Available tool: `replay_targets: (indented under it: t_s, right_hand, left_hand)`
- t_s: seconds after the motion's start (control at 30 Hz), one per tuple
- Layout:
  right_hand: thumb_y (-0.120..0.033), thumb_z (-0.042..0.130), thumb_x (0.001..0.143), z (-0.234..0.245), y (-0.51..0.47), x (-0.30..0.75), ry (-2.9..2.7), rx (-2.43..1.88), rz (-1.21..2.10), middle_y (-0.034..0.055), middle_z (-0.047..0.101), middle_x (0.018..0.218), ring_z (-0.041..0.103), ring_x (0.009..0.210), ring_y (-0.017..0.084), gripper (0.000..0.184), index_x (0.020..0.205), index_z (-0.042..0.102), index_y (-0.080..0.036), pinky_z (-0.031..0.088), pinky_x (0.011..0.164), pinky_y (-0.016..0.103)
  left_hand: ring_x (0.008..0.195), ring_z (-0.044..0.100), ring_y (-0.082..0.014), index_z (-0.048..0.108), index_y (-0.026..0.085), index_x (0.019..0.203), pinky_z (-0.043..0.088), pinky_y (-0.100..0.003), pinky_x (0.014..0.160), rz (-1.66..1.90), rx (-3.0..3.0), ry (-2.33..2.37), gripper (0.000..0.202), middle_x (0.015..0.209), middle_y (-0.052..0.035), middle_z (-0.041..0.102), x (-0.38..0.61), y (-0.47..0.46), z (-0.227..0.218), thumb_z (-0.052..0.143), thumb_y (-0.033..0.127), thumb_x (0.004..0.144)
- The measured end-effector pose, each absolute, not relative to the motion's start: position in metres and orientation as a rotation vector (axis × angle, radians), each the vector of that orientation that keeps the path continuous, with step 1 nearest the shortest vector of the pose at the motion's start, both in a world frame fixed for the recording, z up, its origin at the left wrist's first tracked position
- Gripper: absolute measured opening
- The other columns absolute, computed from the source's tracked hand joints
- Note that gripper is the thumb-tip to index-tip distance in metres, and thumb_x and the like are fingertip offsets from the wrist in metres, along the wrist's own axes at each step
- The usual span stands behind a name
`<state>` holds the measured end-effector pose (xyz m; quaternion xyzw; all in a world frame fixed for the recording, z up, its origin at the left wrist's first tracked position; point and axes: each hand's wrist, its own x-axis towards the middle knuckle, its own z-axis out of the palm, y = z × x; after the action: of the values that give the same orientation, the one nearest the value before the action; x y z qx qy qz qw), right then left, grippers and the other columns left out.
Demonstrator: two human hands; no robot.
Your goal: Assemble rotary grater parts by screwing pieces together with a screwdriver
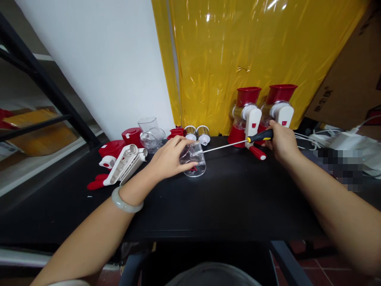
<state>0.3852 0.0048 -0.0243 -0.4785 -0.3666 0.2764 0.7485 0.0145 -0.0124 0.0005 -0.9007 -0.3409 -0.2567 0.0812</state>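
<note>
2 hands work over the black table [232, 198]. The left hand [169, 159] grasps a clear plastic housing [197, 166], fingers curled over its top, pressing it onto the table near the centre. The right hand [282, 143] is clenched around the black-and-yellow handle of a screwdriver [232, 145], whose shaft runs leftward with the tip at the housing. Behind the right hand stand 2 assembled red-and-white grinders [247, 115], in front of a yellow sheet [253, 51]. Loose red and white parts [125, 163] lie left of the housing.
</note>
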Motion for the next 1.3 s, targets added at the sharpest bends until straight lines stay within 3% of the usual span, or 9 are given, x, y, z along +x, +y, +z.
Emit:
replay_targets:
  t_s: [0.13, 0.27, 0.43, 0.57, 0.73, 0.97, 1.17, 1.3]
  right_hand:
    - [-0.022, 0.056, 0.087, -0.014, -0.003, 0.373, -0.837, -0.838, 0.664, -0.0055, 0.044, 0.043, 0.036, 0.034, 0.010, 0.026, 0.061, 0.055, -0.020, 0.038, 0.037, 0.024]
    - [-0.021, 0.063, 0.077, -0.006, -0.009, 0.367, -0.721, -0.562, 0.727, -0.0027, 0.057, 0.066, 0.051, 0.054, 0.009, 0.012, 0.067, 0.058, -0.018, 0.044, 0.048, 0.020]
    - [-0.024, 0.061, 0.077, -0.004, -0.013, 0.366, -0.689, -0.463, 0.671, -0.0003, 0.056, 0.071, 0.055, 0.069, 0.010, 0.014, 0.065, 0.063, -0.015, 0.049, 0.059, 0.020]
    - [-0.020, 0.052, 0.087, 0.000, -0.015, 0.362, -0.670, -0.478, 0.549, -0.0016, 0.052, 0.066, 0.055, 0.067, 0.009, 0.025, 0.064, 0.059, -0.017, 0.049, 0.061, 0.018]
    - [-0.025, 0.052, 0.095, 0.002, -0.016, 0.359, -0.656, -0.526, 0.524, -0.0037, 0.048, 0.064, 0.052, 0.059, 0.008, 0.029, 0.067, 0.055, -0.018, 0.046, 0.054, 0.018]
    - [-0.030, 0.066, 0.086, 0.000, -0.017, 0.361, -0.734, -0.479, 0.499, -0.0048, 0.047, 0.067, 0.053, 0.060, 0.007, 0.025, 0.068, 0.055, -0.018, 0.046, 0.056, 0.017]
    - [-0.041, 0.068, 0.082, 0.001, -0.019, 0.363, -0.803, -0.556, 0.355, -0.0038, 0.047, 0.067, 0.050, 0.056, 0.009, 0.030, 0.067, 0.055, -0.019, 0.042, 0.049, 0.021]
    - [-0.039, 0.068, 0.083, 0.000, -0.018, 0.364, -0.799, -0.540, 0.379, -0.0044, 0.046, 0.064, 0.049, 0.054, 0.008, 0.030, 0.067, 0.054, -0.019, 0.041, 0.048, 0.019]
  left_hand:
    - [0.115, 0.063, -0.0292, 0.055, 0.019, 0.135, 0.056, -0.042, 0.096, -0.868, -2.555, -0.928, 0.062, 0.124, -0.0115, 0.061, 0.016, -0.017, 0.004, 0.078, 0.047, 0.084]
    - [0.113, 0.063, -0.0285, 0.053, 0.017, 0.137, 0.056, -0.040, 0.095, -0.988, -2.382, -0.826, 0.063, 0.123, -0.0135, 0.061, 0.016, -0.021, 0.005, 0.077, 0.046, 0.086]
    - [0.113, 0.062, -0.0301, 0.050, 0.021, 0.141, 0.056, -0.039, 0.089, -1.045, -2.171, -0.744, 0.066, 0.123, -0.0140, 0.061, 0.016, -0.021, 0.003, 0.074, 0.050, 0.088]
    - [0.116, 0.060, -0.0319, 0.043, 0.025, 0.148, 0.053, -0.043, 0.094, -1.046, -2.113, -0.719, 0.071, 0.125, -0.0143, 0.060, 0.014, -0.020, 0.002, 0.072, 0.051, 0.090]
    - [0.119, 0.058, -0.0335, 0.039, 0.030, 0.149, 0.051, -0.048, 0.097, -1.023, -2.146, -0.798, 0.071, 0.129, -0.0142, 0.058, 0.011, -0.020, 0.002, 0.071, 0.052, 0.090]
    - [0.119, 0.058, -0.0336, 0.037, 0.030, 0.151, 0.051, -0.048, 0.097, -1.024, -2.104, -0.728, 0.072, 0.130, -0.0148, 0.058, 0.011, -0.018, 0.002, 0.070, 0.051, 0.091]
    - [0.123, 0.057, -0.0340, 0.042, 0.029, 0.149, 0.050, -0.048, 0.100, -0.995, -2.115, -0.721, 0.066, 0.133, -0.0151, 0.058, 0.009, -0.017, 0.002, 0.069, 0.051, 0.092]
    - [0.126, 0.055, -0.0353, 0.046, 0.030, 0.146, 0.048, -0.050, 0.104, -0.978, -2.172, -0.800, 0.062, 0.134, -0.0144, 0.058, 0.009, -0.018, 0.002, 0.068, 0.053, 0.092]
